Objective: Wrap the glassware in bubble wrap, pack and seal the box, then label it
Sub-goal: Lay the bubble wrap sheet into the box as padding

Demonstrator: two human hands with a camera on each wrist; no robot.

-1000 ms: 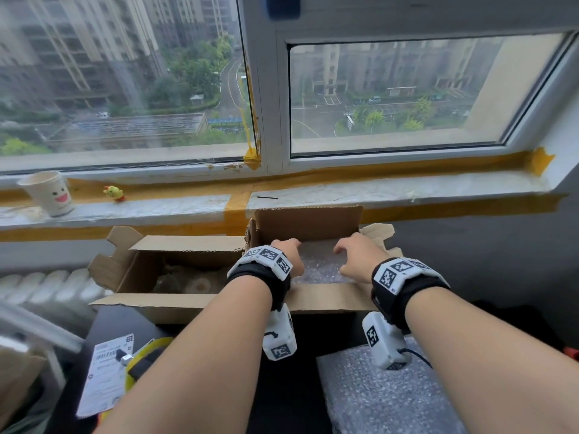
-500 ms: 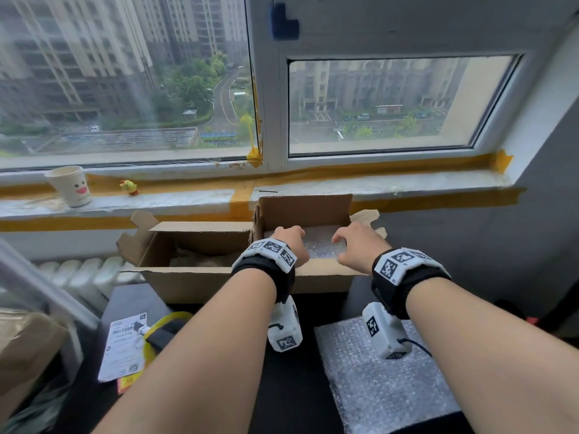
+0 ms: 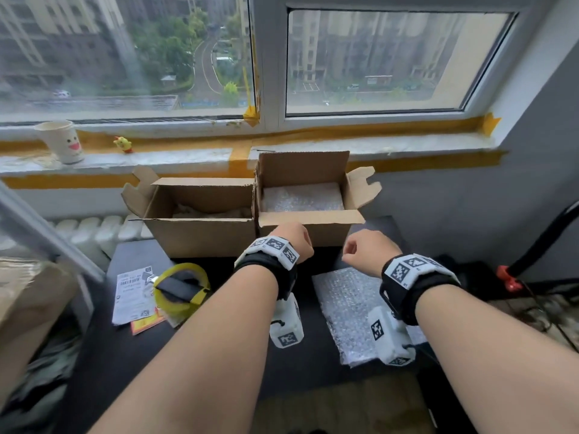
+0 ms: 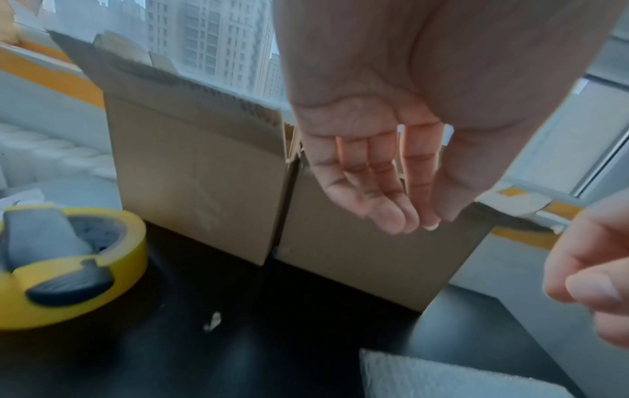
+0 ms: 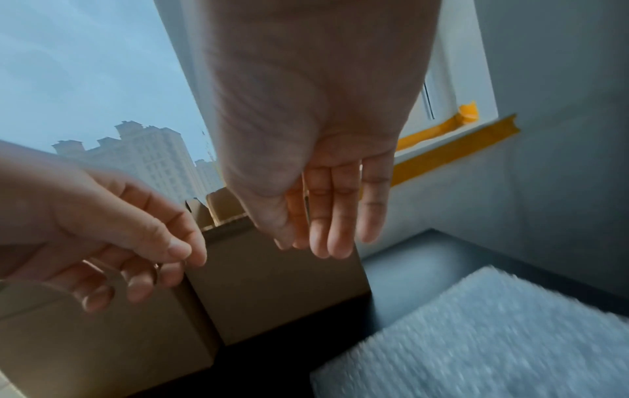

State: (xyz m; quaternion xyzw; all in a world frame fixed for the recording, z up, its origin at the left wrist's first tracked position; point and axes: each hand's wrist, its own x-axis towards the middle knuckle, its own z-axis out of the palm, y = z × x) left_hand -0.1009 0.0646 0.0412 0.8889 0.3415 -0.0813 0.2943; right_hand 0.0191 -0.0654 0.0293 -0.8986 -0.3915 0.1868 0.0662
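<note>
Two open cardboard boxes stand side by side at the back of the black table. The right box (image 3: 313, 230) holds a bubble-wrapped bundle (image 3: 302, 197). The left box (image 3: 200, 236) has pale crumpled material inside. My left hand (image 3: 294, 242) hovers in front of the right box's front wall, fingers hanging loosely (image 4: 391, 215), holding nothing. My right hand (image 3: 360, 250) hovers just right of it, fingers nearly straight (image 5: 327, 242) and empty. A flat sheet of bubble wrap (image 3: 354, 308) lies on the table below my right wrist. No bare glassware shows.
A yellow tape roll on a dark dispenser (image 3: 181, 289) and a printed label (image 3: 133, 292) lie at the table's left. On the windowsill stand a paper cup (image 3: 61, 140) and a small yellow toy (image 3: 123, 144). A red-and-black clamp (image 3: 507, 280) is at the right.
Both hands have pulled back out of the right box toward me, leaving the bubble-wrapped bundle inside. They now hover in front of the box's front wall.
</note>
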